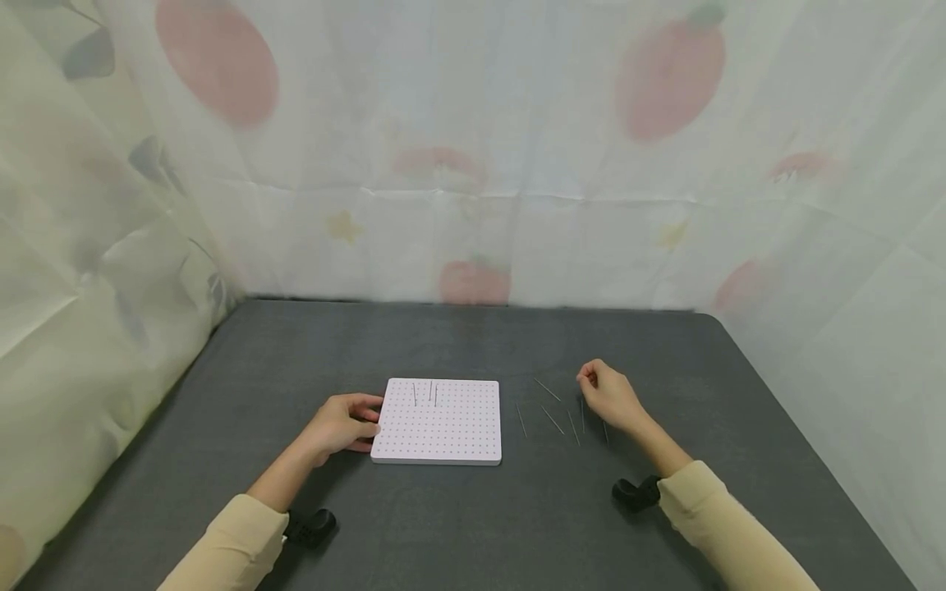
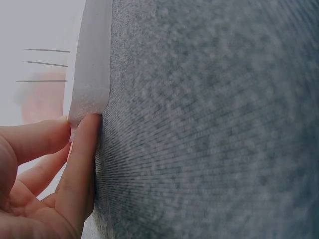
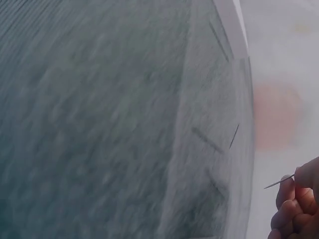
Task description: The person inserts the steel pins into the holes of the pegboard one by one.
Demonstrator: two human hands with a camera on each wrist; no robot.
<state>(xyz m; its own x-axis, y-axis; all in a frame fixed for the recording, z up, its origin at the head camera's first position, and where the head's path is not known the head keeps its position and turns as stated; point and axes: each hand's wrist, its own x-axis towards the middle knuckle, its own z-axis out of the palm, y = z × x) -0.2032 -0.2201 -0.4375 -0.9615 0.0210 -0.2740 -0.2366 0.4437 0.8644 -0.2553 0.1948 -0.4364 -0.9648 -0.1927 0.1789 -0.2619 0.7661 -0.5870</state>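
A white board with rows of small holes (image 1: 443, 431) lies on the dark table. Three thin needles (image 1: 435, 396) stand upright in its upper left part. My left hand (image 1: 346, 424) pinches the board's left edge; in the left wrist view the thumb (image 2: 42, 139) is at the upper edge and a finger (image 2: 82, 164) is against the side wall. To the right of the board, my right hand (image 1: 608, 394) is raised over the table. It pinches a needle (image 3: 278, 182) between thumb and forefinger, its pointed end sticking out past the fingertips.
Several loose needles, among them one near the board (image 1: 521, 420) and one farther back (image 1: 548, 388), lie scattered between the board and my right hand. Patterned curtains (image 1: 473, 197) hang behind the table (image 1: 473, 525) and on both sides. Each wrist wears a black camera mount (image 1: 310, 528).
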